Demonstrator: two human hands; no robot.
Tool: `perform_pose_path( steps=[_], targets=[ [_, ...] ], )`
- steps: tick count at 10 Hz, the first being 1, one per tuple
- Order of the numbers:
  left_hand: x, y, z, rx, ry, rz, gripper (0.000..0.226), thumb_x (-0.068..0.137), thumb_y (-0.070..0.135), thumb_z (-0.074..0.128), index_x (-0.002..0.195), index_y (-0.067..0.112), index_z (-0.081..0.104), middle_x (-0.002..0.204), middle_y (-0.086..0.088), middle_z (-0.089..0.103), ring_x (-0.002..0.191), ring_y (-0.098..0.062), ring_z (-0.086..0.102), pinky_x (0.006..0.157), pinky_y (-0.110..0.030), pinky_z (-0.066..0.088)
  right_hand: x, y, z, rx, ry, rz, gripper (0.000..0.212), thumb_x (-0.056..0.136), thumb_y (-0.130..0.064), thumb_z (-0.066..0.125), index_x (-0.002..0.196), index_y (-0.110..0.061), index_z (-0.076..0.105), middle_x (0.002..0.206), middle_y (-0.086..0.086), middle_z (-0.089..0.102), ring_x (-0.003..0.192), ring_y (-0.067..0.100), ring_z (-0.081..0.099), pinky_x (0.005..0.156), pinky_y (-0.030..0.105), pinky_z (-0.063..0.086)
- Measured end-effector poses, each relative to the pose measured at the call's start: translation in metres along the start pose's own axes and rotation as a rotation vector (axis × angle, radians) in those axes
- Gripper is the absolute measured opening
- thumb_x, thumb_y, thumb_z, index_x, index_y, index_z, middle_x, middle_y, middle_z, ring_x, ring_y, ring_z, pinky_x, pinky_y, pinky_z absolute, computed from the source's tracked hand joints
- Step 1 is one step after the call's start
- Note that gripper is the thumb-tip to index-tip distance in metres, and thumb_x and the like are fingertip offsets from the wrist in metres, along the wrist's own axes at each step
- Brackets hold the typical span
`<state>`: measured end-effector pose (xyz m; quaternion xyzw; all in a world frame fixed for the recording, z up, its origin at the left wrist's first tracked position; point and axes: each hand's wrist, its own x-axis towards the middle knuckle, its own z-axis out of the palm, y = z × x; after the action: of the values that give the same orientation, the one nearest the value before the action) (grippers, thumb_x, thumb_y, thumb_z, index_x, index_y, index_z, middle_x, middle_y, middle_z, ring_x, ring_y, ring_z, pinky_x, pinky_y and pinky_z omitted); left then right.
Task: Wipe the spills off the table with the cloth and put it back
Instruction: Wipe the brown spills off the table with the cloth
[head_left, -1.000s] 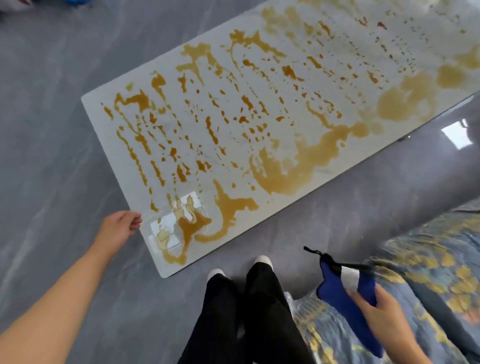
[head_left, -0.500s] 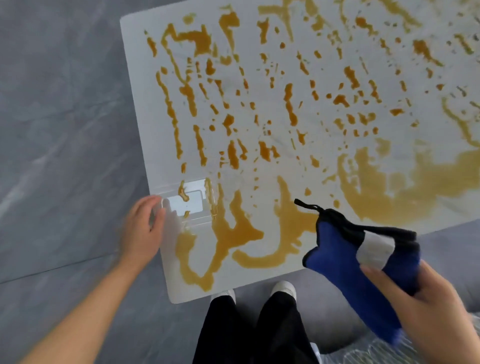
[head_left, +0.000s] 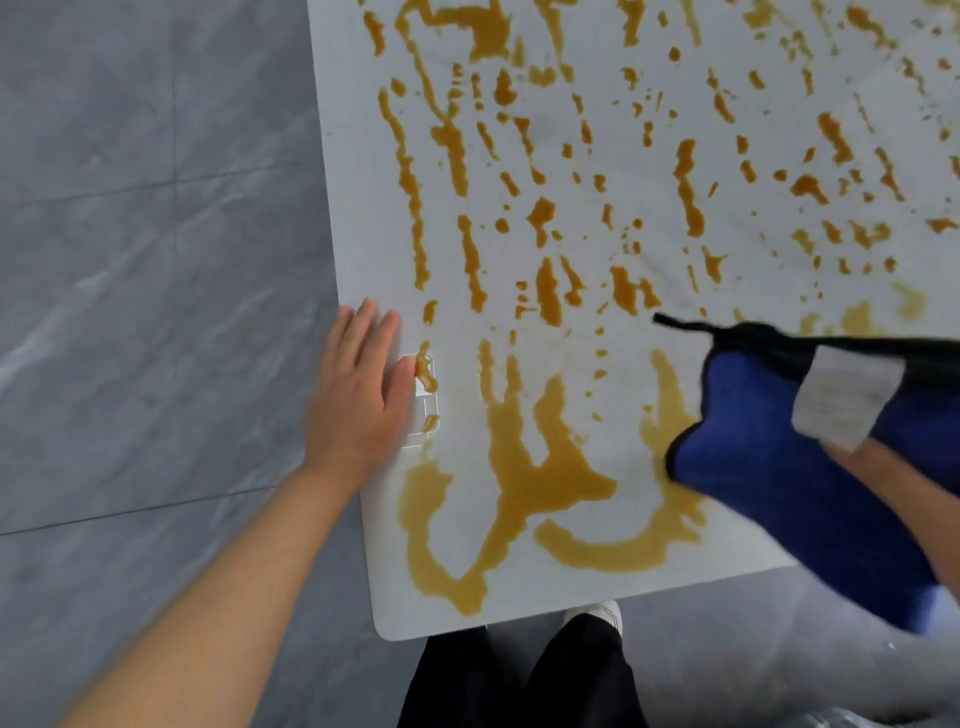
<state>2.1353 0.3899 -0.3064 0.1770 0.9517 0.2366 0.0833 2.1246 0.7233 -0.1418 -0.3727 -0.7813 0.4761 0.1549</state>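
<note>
1. Blue cloth, black trim, grey-white tag: reads soft, floppy and light, probably absorbent. It should bunch easily; best taken as a wad in the palm so a flat face meets the surface.
2. It hangs above the near right part of the tabletop, over an orange puddle; contact unclear.
3. Right hand mostly out of view; fingers closed on the cloth.
4. Left hand lies flat on the left edge, fingers spread, holding nothing.
5. Spills: orange streaks, drops and puddles across the white top; unwiped.
</note>
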Motion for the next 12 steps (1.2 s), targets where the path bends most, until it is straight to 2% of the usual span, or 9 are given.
perform_pose_path(
  steps=[1, 2, 3, 4, 5, 6, 8, 10, 12],
  targets=[
    [0.001, -0.002, 0.001, 0.021, 0.019, 0.018, 0.049, 0.096, 0.030, 0.038, 0.142, 0.015, 0.032, 0.156, 0.000, 0.019, 0.145, -0.013, 0.004, 0.115, -0.022, 0.003, -0.070, 0.122, -0.089, -0.039, -0.036, -0.064, 0.007, 0.067, -0.048, 0.066, 0.073, -0.048, 0.061, 0.064, -0.020, 0.064, 0.052, -0.007, 0.055, 0.043, 0.007, 0.040],
    [0.000, -0.002, 0.003, 0.015, 0.046, 0.026, 0.049, 0.096, 0.030, 0.039, 0.142, 0.015, 0.033, 0.155, 0.001, 0.020, 0.145, -0.011, 0.004, 0.111, -0.014, -0.001, -0.131, 0.147, -0.090, -0.020, -0.002, 0.008, 0.010, 0.070, -0.043, 0.069, 0.071, -0.044, 0.059, 0.061, -0.012, 0.062, 0.049, -0.001, 0.051, 0.040, 0.010, 0.036],
    [0.000, -0.004, 0.005, 0.005, 0.072, 0.032, 0.049, 0.096, 0.033, 0.038, 0.142, 0.019, 0.032, 0.156, 0.005, 0.019, 0.145, -0.008, 0.003, 0.103, -0.001, -0.008, -0.187, 0.118, 0.011, -0.228, -0.025, -0.159, 0.015, 0.073, -0.037, 0.074, 0.078, -0.041, 0.060, 0.059, 0.002, 0.059, 0.047, 0.010, 0.047, 0.041, 0.025, 0.038],
    [0.000, -0.006, 0.007, -0.008, 0.088, 0.042, 0.048, 0.095, 0.032, 0.038, 0.142, 0.019, 0.033, 0.155, 0.004, 0.020, 0.144, -0.008, 0.004, 0.101, 0.002, -0.009, -0.212, 0.111, 0.040, -0.307, -0.163, -0.142, 0.032, 0.070, -0.033, 0.075, 0.057, -0.036, 0.046, 0.053, -0.014, 0.053, 0.048, 0.001, 0.044, 0.043, 0.012, 0.030],
    [0.000, -0.009, 0.007, -0.029, 0.076, 0.067, 0.049, 0.096, 0.033, 0.038, 0.142, 0.019, 0.032, 0.155, 0.003, 0.019, 0.144, -0.008, 0.003, 0.104, 0.000, -0.008, -0.232, 0.121, 0.065, -0.362, -0.106, -0.344, 0.016, 0.067, -0.032, 0.078, 0.074, -0.020, 0.070, 0.068, -0.010, 0.070, 0.074, 0.004, 0.060, 0.058, 0.016, 0.039],
    [0.001, -0.010, 0.008, -0.036, 0.075, 0.073, 0.051, 0.094, 0.035, 0.035, 0.141, 0.016, 0.034, 0.155, -0.001, 0.022, 0.145, -0.013, 0.006, 0.108, -0.007, -0.003, -0.259, 0.128, 0.084, -0.351, -0.152, -0.518, 0.033, 0.077, -0.043, 0.062, 0.080, -0.012, 0.075, 0.091, -0.003, 0.074, 0.095, 0.010, 0.068, 0.073, 0.019, 0.052],
    [0.002, -0.008, 0.007, -0.025, 0.079, 0.077, 0.052, 0.093, 0.034, 0.035, 0.140, 0.013, 0.037, 0.153, -0.005, 0.025, 0.145, -0.019, 0.010, 0.110, -0.013, 0.002, -0.282, 0.133, 0.094, -0.431, -0.400, -0.707, 0.044, 0.079, -0.060, 0.054, 0.087, -0.023, 0.077, 0.102, -0.007, 0.072, 0.104, 0.016, 0.066, 0.072, 0.026, 0.058],
    [0.001, -0.009, 0.007, -0.014, 0.062, 0.076, 0.052, 0.094, 0.036, 0.032, 0.142, 0.016, 0.032, 0.155, -0.001, 0.020, 0.145, -0.015, 0.005, 0.110, -0.016, 0.003, -0.268, 0.135, 0.094, -0.659, -0.466, -0.678, 0.054, 0.090, -0.059, 0.035, 0.121, -0.024, 0.063, 0.138, -0.001, 0.052, 0.134, 0.026, 0.040, 0.106, 0.050, 0.036],
    [0.001, -0.008, 0.008, -0.016, 0.077, 0.085, 0.052, 0.094, 0.035, 0.033, 0.142, 0.015, 0.033, 0.155, -0.002, 0.021, 0.145, -0.017, 0.006, 0.108, -0.010, 0.001, -0.267, 0.145, 0.115, -0.956, -0.588, -0.707, 0.069, 0.085, -0.068, 0.032, 0.141, -0.028, 0.037, 0.153, 0.003, 0.028, 0.142, 0.033, 0.020, 0.106, 0.064, 0.015]
  ],
)
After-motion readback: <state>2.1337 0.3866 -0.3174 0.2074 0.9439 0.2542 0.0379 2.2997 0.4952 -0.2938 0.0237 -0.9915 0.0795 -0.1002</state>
